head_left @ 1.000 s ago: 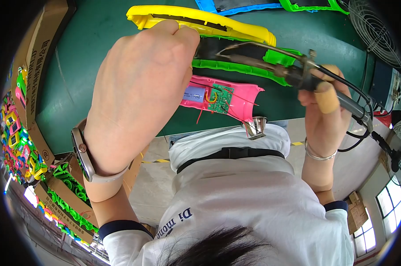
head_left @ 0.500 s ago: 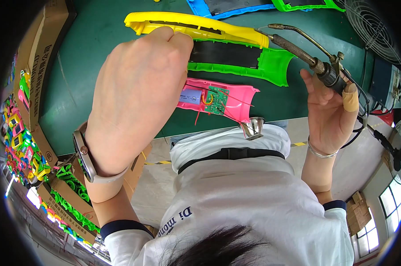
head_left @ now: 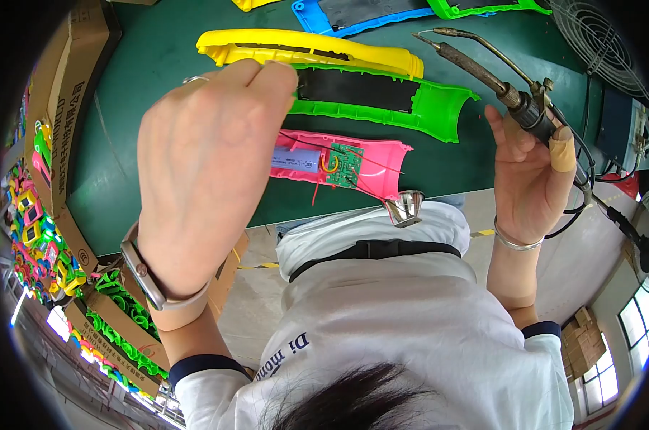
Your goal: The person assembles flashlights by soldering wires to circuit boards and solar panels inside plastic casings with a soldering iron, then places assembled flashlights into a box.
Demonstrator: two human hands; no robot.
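Note:
My left hand (head_left: 206, 136), with a watch at the wrist, is closed over the left ends of the shells; its fingertips and anything in them are hidden. Beneath and beside it lies a pink plastic shell (head_left: 385, 166) with a blue cylindrical battery (head_left: 301, 160), a green circuit board (head_left: 346, 163) and thin wires. A small shiny metal cup (head_left: 406, 208) sits at the shell's right end. My right hand (head_left: 529, 168), its thumb wrapped in a tan bandage, holds a soldering iron (head_left: 507, 93) with a thin curved feed tube. The iron's tip points up-left, beside the yellow shell.
Beyond the pink shell are a green shell (head_left: 443, 111) and a yellow shell (head_left: 310, 49). A blue shell (head_left: 314, 18) lies further back on the green table (head_left: 159, 64). A wire fan guard (head_left: 600, 43) stands at right. Cardboard boxes (head_left: 73, 129) and colourful parts are at left.
My left hand has shifted slightly left and down, and more of the battery shows. The iron's tip now appears apart from the yellow shell. The view has shifted a little.

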